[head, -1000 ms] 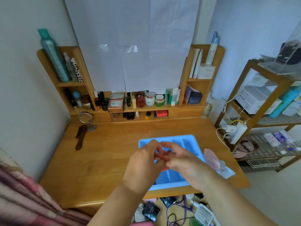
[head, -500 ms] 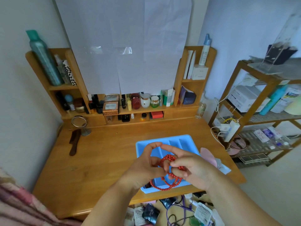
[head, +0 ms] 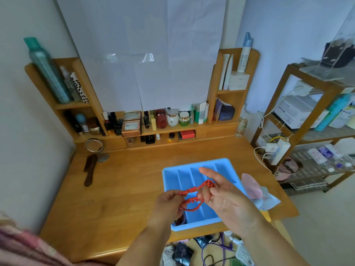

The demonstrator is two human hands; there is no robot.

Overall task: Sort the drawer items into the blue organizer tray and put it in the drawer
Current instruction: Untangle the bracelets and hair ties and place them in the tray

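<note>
A blue organizer tray (head: 222, 163) with several long compartments lies on the wooden desk near its front edge. Above the tray both hands hold a string of red beads (head: 192, 191), looped double. My left hand (head: 169, 202) pinches the loop's left end. My right hand (head: 226, 196) has the loop's right end around its fingers, index finger pointing out. A dark item lies in the tray's near left corner, partly hidden by my left wrist. Below the desk edge the open drawer (head: 207, 252) shows packets and a purple cable.
A brown comb (head: 89, 170) and a small round mirror (head: 95, 148) sit at the desk's left. Pink and pale blue cloth pieces (head: 257, 191) lie right of the tray. Cosmetics fill the back shelves. A wooden rack (head: 311, 131) with boxes and a power strip stands to the right.
The bunched beads have been pulled out into a long loop between my hands. My hands have moved apart, left hand lower, right hand's fingers spread.
</note>
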